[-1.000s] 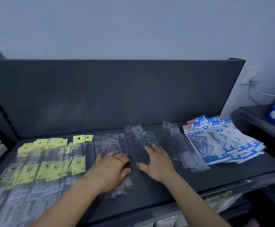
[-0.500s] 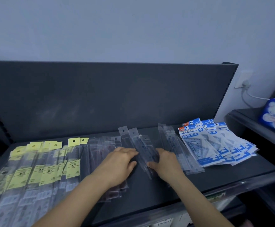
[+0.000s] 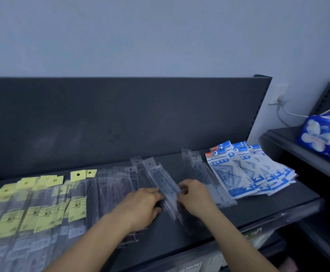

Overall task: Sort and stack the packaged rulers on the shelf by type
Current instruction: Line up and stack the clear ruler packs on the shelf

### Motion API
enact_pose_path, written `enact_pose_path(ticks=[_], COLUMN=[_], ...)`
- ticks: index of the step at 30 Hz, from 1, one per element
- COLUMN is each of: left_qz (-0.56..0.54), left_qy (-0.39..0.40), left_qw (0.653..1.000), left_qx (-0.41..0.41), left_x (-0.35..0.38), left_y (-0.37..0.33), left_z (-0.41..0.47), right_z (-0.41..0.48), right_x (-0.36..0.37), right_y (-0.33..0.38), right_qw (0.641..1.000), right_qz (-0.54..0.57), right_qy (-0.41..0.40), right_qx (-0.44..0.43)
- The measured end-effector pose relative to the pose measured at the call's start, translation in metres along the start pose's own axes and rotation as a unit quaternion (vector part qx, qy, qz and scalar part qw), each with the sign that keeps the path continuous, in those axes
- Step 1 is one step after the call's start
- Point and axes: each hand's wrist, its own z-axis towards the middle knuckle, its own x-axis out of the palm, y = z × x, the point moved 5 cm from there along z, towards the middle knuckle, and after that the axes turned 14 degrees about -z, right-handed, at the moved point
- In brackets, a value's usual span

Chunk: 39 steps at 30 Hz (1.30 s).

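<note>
Hands: my left hand (image 3: 143, 205) and right hand (image 3: 196, 198) each pinch a long side of the clear ruler packs (image 3: 163, 180), on the shelf (image 3: 258, 211) midway along its front edge; squaring them into one stack, I judge.

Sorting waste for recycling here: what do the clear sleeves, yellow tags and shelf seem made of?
The clear sleeves look like thin glossy plastic film: see-through, with glints. The yellow tags seem matte paper or card: flat colour, punched holes. The shelf is dark and matte, perhaps painted metal; the look leaves that open.
</note>
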Motion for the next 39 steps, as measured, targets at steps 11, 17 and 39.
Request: enact_pose_path(ticks=[11,17,39], left_qz=[-0.014,-0.08,-0.685], left_qy=[0.023,-0.032,-0.271], left_qw=[1.0,0.996,0.675], left_qx=[0.005,0.016,-0.044], left_x=[0.001,-0.006,-0.053], left_y=[0.002,0.004,0.007], left_z=[-0.002,-0.001,-0.01], right_z=[0.012,-0.004,-0.059], right_x=[-0.044,-0.027,-0.026], right_y=[0.01,0.019,0.028], right_qw=[0.989,0.974,0.979], right_qz=[-0.051,-0.176,0.145], right_qy=[-0.14,-0.136,-0.117], right_qx=[-0.022,-0.038,-0.083])
